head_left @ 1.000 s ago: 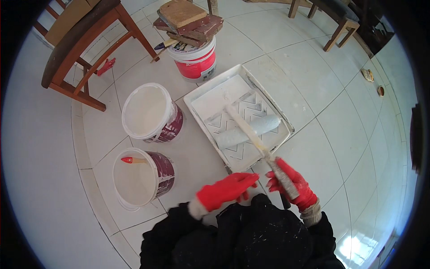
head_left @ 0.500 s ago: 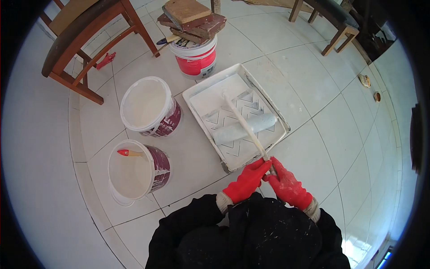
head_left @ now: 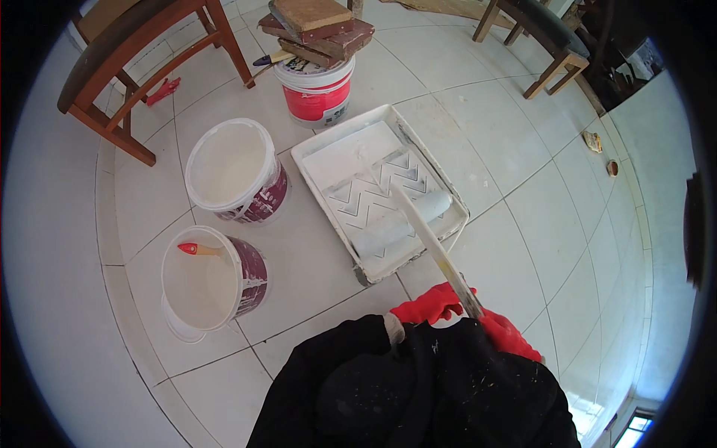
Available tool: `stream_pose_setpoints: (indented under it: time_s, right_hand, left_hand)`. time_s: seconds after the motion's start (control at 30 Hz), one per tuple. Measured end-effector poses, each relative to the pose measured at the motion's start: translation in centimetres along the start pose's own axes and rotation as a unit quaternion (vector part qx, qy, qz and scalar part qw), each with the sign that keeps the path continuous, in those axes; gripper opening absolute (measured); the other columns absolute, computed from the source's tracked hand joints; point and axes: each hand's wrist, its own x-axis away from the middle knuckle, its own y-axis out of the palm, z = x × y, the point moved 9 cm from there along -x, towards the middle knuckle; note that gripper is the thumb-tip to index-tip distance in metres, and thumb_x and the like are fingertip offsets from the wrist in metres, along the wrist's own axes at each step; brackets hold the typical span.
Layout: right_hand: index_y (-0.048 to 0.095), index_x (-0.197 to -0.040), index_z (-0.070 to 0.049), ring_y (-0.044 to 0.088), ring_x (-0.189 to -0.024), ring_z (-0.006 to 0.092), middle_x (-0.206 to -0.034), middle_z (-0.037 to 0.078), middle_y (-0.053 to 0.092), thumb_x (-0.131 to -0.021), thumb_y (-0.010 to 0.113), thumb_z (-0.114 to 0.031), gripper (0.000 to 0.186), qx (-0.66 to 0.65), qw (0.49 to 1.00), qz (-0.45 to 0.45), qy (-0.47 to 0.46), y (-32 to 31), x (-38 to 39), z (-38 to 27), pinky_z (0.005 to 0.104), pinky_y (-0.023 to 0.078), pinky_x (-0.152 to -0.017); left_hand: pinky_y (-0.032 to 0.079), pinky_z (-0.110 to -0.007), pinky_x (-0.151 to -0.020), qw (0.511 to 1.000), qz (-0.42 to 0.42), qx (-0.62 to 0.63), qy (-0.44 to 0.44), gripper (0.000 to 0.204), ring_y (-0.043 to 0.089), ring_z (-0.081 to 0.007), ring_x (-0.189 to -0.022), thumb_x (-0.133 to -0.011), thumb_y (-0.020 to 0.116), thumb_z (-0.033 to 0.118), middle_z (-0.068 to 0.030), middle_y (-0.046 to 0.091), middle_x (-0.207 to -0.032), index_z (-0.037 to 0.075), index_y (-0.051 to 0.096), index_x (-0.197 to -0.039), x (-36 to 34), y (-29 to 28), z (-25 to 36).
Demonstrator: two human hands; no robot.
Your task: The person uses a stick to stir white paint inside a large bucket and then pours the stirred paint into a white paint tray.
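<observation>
A paint roller lies across the ribbed part of a white paint tray (head_left: 305, 158), its pale sleeve (head_left: 373, 235) near the tray's close edge. From it a long, paint-smeared handle (head_left: 441, 257) rises toward my body. My left hand (head_left: 422, 306), in a red glove, has its fingers curled at the handle's left side. Gripping the handle lower down on its right is my right hand (head_left: 509, 336), also red-gloved and partly hidden by my black clothing. White paint (head_left: 351, 155) fills the far end of the tray.
Two paint buckets (head_left: 258, 196) (head_left: 252, 276) stand left of the tray; a red-tipped brush (head_left: 199, 249) rests in the nearer. Behind them a red-and-white bucket (head_left: 317, 101) carries stacked boards (head_left: 317, 37) and another brush (head_left: 272, 57). A wooden chair (head_left: 112, 63) and a bench (head_left: 541, 33) stand farther back.
The roller's sleeve has slid nearer the tray's close edge, and the handle has come back toward my body. Both hands drew nearer to me, the right one lower and farther right.
</observation>
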Motion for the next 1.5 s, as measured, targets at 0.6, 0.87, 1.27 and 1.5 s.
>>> stream_pose_setpoints:
  time_s: [0.6, 0.87, 1.27, 1.5]
  right_hand:
    - [0.056, -0.118, -0.001, 0.053, -0.063, 0.0154, -0.072, 0.008, 0.057, -0.084, 0.059, -0.017, 0.037, 0.181, 0.973, 0.126, -0.069, -3.6, 1.0, -5.2, 0.03, 0.043, -0.058]
    - [0.05, -0.121, -0.008, 0.06, -0.069, 0.0292, -0.089, 0.011, 0.06, -0.077, 0.066, -0.009, 0.047, 0.514, 0.781, 0.255, -0.247, -1.8, -0.7, -7.6, 0.0383, 0.048, -0.057]
    - [0.043, -0.132, 0.004, 0.064, -0.07, 0.0172, -0.079, 0.015, 0.065, -0.083, 0.06, -0.008, 0.054, 0.251, 0.928, 0.177, -0.21, -3.7, -1.4, -6.5, 0.0292, 0.05, -0.066]
    - [0.045, -0.132, 0.003, 0.047, -0.054, 0.0082, -0.073, 0.003, 0.059, -0.081, 0.063, -0.014, 0.057, 0.123, 0.984, 0.128, -0.022, -3.6, -1.1, -1.6, 0.0261, 0.043, -0.054]
  left_hand:
    - [0.031, -0.027, -0.04, 0.978, 0.147, -0.141, 0.03, 0.029, 0.037, -0.0092, -0.043, -0.086, 0.062, 0.017, 0.0005, 0.046, -0.063, 0.012, 0.047, -0.11, -0.3, -4.0, 3.1]
    - [0.031, -0.026, -0.041, 0.98, 0.153, -0.127, 0.001, 0.031, 0.04, -0.0087, -0.049, -0.086, 0.062, 0.016, 0.0001, 0.047, -0.072, 0.007, 0.048, -0.113, 0.6, -3.1, 5.0]
    - [0.031, -0.026, -0.042, 0.98, 0.138, -0.14, -0.025, 0.035, 0.039, -0.0089, -0.047, -0.085, 0.06, 0.018, -0.0002, 0.046, -0.067, 0.008, 0.048, -0.116, 0.9, -3.1, 4.7]
    - [0.032, -0.026, -0.043, 0.977, 0.149, -0.152, -0.026, 0.038, 0.04, -0.009, -0.048, -0.085, 0.06, 0.018, -0.0012, 0.048, -0.071, 0.007, 0.046, -0.119, 1.4, -3.4, 5.4]
